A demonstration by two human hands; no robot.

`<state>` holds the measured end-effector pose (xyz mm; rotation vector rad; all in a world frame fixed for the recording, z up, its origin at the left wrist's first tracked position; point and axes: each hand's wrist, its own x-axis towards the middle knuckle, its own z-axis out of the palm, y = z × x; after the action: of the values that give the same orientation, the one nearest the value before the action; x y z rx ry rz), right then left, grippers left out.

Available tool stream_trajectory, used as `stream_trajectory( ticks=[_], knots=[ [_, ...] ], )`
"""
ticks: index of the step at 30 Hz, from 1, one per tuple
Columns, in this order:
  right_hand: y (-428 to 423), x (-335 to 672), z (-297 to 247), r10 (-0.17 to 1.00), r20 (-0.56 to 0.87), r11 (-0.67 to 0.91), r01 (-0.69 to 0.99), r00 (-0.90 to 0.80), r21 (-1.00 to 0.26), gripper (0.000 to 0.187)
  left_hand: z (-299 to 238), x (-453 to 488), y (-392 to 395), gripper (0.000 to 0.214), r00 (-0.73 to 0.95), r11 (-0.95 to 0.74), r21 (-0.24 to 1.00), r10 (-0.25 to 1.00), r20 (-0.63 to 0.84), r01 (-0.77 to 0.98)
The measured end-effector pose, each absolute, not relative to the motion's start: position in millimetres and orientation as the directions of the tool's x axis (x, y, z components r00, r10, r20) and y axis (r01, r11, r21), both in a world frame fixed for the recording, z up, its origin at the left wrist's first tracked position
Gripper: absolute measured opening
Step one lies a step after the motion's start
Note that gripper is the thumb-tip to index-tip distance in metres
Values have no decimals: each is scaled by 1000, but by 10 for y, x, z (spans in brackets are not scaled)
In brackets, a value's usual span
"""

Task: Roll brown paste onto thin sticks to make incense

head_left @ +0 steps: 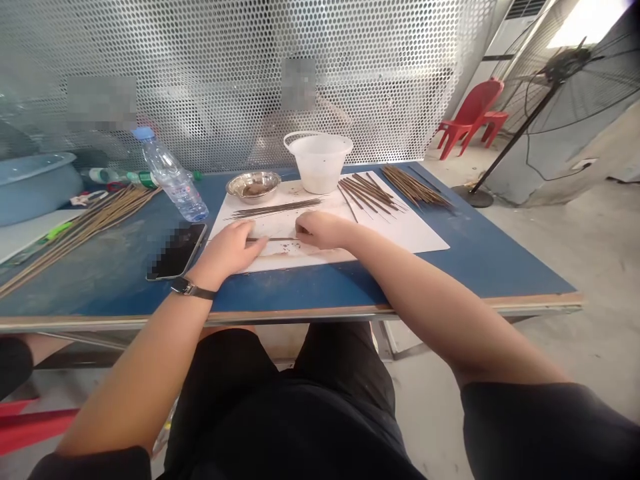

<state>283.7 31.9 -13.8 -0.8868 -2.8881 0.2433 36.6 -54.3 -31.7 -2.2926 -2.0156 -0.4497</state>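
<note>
Black cloth shorts point(285, 400) are being shown nearest the camera, while bare forearms are being stretched across a wood-edged blue table point(450, 280). The left hand point(227, 250) and right hand point(320, 230) are being held apart, with their fingers resting on a thin dark stick point(273, 239) lying at lower centre on a white sheet point(400, 233); whether it is being gripped cannot be told. Loose dark sticks point(277, 208) and a fanned bundle of sticks point(367, 193) are being seen just beyond the hands, near a steel bowl point(253, 187) and a white plastic pail point(320, 163). Risks are being suggested: light finger pressure could let the stick roll or drop — uneven force might snap it, and a stray wrist could scatter its neighbours.
</note>
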Motion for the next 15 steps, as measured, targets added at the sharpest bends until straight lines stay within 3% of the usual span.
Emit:
stream_trajectory(
  ticks=[7, 15],
  knots=[
    [256, 2770, -113, 616, 15, 780, 607, -788, -152, 18, -282, 259, -542, 34, -72, -96, 308, 867, 492, 947],
    [270, 2717, -176, 583, 41, 812, 583, -811, -26, 27, -262, 281, -560, 24, -93, -94, 335, 860, 501, 938]
  ],
)
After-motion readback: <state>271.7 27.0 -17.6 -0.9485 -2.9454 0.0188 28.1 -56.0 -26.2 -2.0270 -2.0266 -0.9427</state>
